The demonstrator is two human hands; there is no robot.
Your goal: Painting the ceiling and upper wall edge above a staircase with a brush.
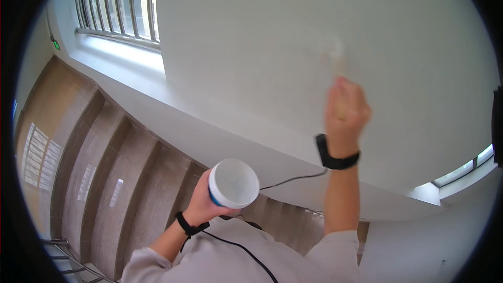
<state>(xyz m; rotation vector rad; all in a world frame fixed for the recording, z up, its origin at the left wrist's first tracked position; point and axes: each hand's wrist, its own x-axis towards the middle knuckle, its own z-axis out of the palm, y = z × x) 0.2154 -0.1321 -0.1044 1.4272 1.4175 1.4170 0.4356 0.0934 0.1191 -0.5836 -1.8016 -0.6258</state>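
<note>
My right hand (347, 110) is raised against the pale wall (236, 47), its fingers closed round the light wooden handle of a brush (340, 68). The brush's whitish tip is blurred and seems to meet the wall, where a faint smudge shows. Low in front of my body, my left hand (201, 199) grips a white tub (234, 183) with some blue on its side. The tub's open mouth faces up, and its inside looks white; I cannot tell how much is in it.
Stone stairs (118, 178) descend at the left, with a metal railing (68, 257) at the lower left. A barred window (120, 5) with a sill (118, 57) is at the upper left. Black cables (293, 180) run from both wrist straps. Another window (463, 173) lies at the right.
</note>
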